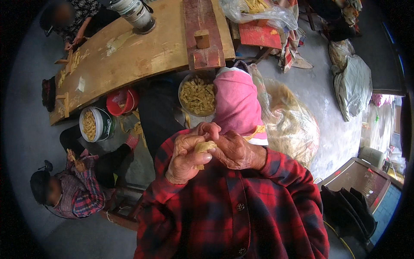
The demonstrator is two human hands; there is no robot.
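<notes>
My left hand (184, 159) is closed on a pale yellow folded strip (204, 147), which bulges between thumb and fingers and looks like tofu skin. Close against it, my right hand (237, 151) has its fingers bent inward, the fingertips meeting those of the left; what they pinch is hidden. Another yellow strip (257, 131) shows beyond the right hand, over the pink cloth (237, 97) on my leg. Just past my hands, a round bowl holds many small knotted yellow pieces (197, 94).
A wooden table (146, 54) stands ahead, with a reddish plank (198, 26) and a wood block (202, 39). Left are a red bucket (130, 100) and a white bucket (100, 123) of yellow pieces. A seated co-worker (82, 190) is lower left. A large clear bag (293, 125) lies right.
</notes>
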